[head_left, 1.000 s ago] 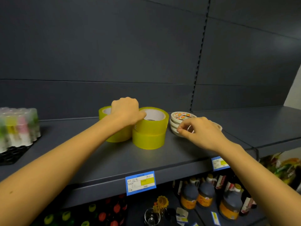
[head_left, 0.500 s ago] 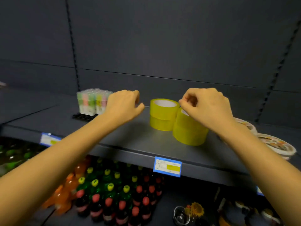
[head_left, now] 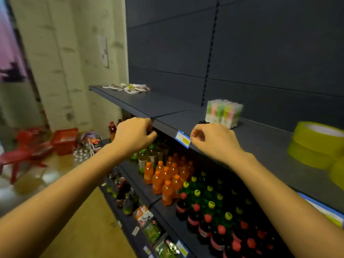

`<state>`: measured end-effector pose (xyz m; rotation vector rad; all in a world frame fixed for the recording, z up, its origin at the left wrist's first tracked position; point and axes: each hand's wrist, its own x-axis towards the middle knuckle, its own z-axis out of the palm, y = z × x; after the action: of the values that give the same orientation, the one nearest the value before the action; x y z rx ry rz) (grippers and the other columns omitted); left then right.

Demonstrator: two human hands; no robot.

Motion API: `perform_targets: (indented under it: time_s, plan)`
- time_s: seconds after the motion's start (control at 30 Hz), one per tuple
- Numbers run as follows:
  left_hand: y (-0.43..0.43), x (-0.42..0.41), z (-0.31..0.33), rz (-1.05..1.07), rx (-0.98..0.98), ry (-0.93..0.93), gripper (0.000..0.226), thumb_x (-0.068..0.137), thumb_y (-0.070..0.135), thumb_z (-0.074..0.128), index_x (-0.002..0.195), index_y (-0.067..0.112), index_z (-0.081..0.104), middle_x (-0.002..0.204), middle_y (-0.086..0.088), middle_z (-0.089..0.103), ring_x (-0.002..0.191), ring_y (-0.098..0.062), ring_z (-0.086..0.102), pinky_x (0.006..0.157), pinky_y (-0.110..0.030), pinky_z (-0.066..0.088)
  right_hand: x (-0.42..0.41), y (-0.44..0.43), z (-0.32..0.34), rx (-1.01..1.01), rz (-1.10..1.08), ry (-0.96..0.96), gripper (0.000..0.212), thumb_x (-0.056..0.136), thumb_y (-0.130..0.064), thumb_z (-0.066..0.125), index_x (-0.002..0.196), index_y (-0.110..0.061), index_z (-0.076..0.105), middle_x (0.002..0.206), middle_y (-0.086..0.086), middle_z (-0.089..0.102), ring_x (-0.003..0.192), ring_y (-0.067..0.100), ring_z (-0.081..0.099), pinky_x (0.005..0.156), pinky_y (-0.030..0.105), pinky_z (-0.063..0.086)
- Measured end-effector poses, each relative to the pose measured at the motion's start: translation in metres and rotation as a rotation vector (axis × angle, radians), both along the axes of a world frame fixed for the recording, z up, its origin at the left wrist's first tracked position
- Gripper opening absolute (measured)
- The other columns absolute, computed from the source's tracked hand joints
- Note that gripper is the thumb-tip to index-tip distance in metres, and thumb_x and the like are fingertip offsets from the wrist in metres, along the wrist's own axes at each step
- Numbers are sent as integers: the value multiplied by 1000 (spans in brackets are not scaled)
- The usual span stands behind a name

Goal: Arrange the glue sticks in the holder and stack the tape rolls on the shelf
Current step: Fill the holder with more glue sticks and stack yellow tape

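While both forearms reached toward the dark upper shelf [head_left: 270, 138], the two hands hung in the air at its front edge. The left hand [head_left: 133, 135] hovered just off that edge, close to the seam where two shelf boards met, knuckles up and fingers folded under. Its fingertips were hidden, so I could not tell whether that grip held anything. The right hand [head_left: 214, 140] hung at the front edge just beside the blue and yellow price tag [head_left: 183, 139], fingers loosely curled, the grip narrow and holding nothing.

Beyond the right hand, the glue sticks [head_left: 224, 113], a block of clear-capped tubes in pink, green and yellow, stood upright toward the back of the shelf. A bit of the black holder [head_left: 203, 122] showed at the block's front left foot. Stacked two high, yellow tape rolls [head_left: 316, 144] sat farther right on the shelf, and part of another yellow roll [head_left: 339, 174] lay nearer the front edge, cut off by the frame. At the shelf's far left end lay what looked like small flat tape rolls [head_left: 128, 88], scattered.

On the lower shelf stood orange soda bottles [head_left: 165, 175], green bottles with yellow caps [head_left: 210, 194] and dark bottles with red caps [head_left: 204, 226]. On the floor to the left were a red basket [head_left: 65, 140] and a red plastic chair [head_left: 24, 153].
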<state>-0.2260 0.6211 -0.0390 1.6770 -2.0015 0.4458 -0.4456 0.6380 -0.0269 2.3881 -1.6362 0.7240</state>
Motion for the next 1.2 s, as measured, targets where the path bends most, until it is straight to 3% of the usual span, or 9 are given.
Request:
perform_targets:
  time_s: [0.13, 0.3, 0.63, 0.8, 0.93, 1.2]
  plan:
    - [-14, 40, -2, 49, -1, -39, 28, 90, 41, 50, 94, 15, 60, 87, -2, 62, 78, -19, 55, 51, -26, 27, 48, -28, 4, 9, 88, 16, 11, 90, -32, 52, 93, -32, 62, 83, -10, 61, 89, 20, 61, 67, 27, 37]
    - [-57, 112, 8, 75, 6, -63, 29, 89, 41, 50, 98, 15, 61, 98, -4, 66, 92, -23, 62, 63, -27, 37, 113, -79, 11, 55, 70, 20, 20, 92, -35, 49, 107, -31, 61, 100, -7, 65, 95, 21, 60, 72, 28, 39]
    - [-149, 263, 21, 98, 25, -40, 30, 88, 43, 50, 99, 17, 62, 101, -1, 68, 95, -23, 62, 72, -32, 48, 278, -183, 25, 85, 103, 35, 23, 93, -33, 48, 112, -29, 60, 104, -6, 64, 99, 18, 59, 76, 31, 42]
    - [-204, 298, 14, 79, 41, -28, 31, 89, 42, 50, 99, 15, 61, 100, -1, 67, 94, -22, 61, 67, -29, 42, 317, -237, 24, 111, 78, 78, 22, 93, -35, 49, 111, -29, 60, 95, -9, 60, 99, 17, 59, 79, 32, 46]
    - [-254, 317, 6, 56, 65, -6, 32, 89, 42, 49, 101, 15, 61, 101, -1, 66, 95, -21, 61, 66, -27, 40, 335, -286, 21, 127, 52, 119, 21, 93, -34, 49, 109, -28, 61, 101, -7, 62, 99, 18, 59, 78, 32, 45]
    - [-377, 344, 6, 10, 82, -10, 31, 89, 42, 48, 103, 17, 60, 105, 1, 65, 99, -19, 59, 74, -30, 46, 375, -421, 25, 116, 18, 143, 19, 92, -33, 49, 104, -29, 64, 100, -8, 59, 101, 21, 57, 74, 30, 40]
